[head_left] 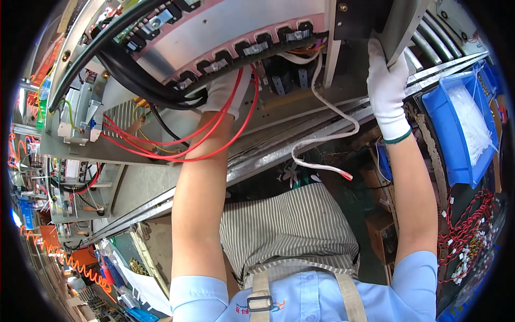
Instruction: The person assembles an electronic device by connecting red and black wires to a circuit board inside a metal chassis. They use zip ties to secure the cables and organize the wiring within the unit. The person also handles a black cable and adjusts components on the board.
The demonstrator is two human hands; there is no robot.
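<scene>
The left hand (pixel 228 91), gloved, is buried among red wires (pixel 214 145) at frame centre, grip hidden. The right hand (pixel 387 91) clasps the grey panel edge (pixel 405 27) upper right. Wires look limp, light; panel looks rigid, best held by its rim.

Both gloved hands raised: left hand (pixel 228 91), right hand (pixel 387 91)

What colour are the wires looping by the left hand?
Red wires, looping around the gloved left hand; head view.

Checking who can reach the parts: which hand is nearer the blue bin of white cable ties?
Right. The right hand grips a grey panel edge just left of the blue bin; the left hand is far left among red wires.
</scene>
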